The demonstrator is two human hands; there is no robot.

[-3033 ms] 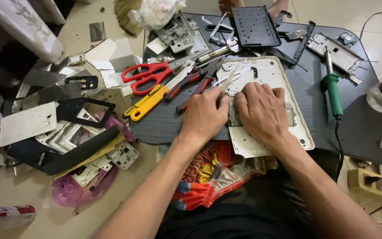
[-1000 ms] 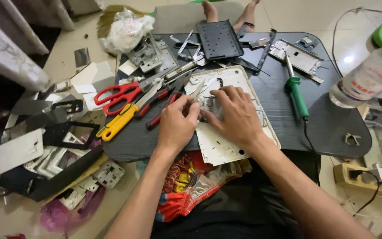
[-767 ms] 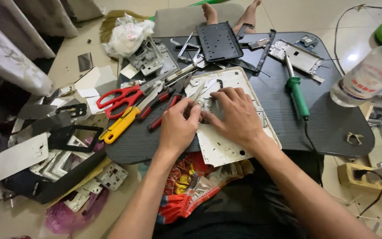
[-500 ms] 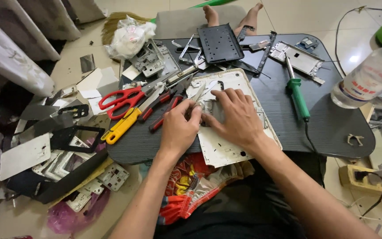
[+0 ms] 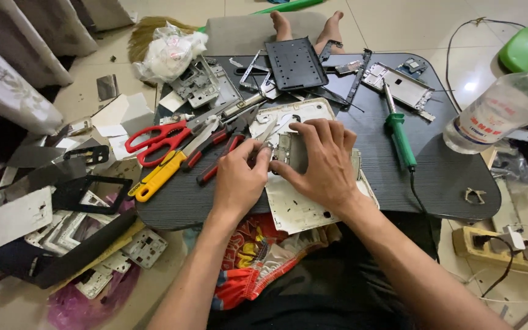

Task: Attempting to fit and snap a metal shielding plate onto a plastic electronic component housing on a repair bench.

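1. Left hand and right hand meet over a white device back panel on the dark lap table.
2. Both sets of fingertips pinch a small grey metal part between them.
3. Red-handled pliers lie just left of the left fingers; red scissors farther left.
4. Green-handled soldering iron lies right of the right fingers, apart.

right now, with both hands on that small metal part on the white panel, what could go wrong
1. The left hand and right hand pinch a small metal part; it might slip or nick a fingertip.
2. The red scissors and pliers lie close beside the left hand, so a sideways slip could hit them.
3. The white panel overhangs the table edge and may tip if pressed.
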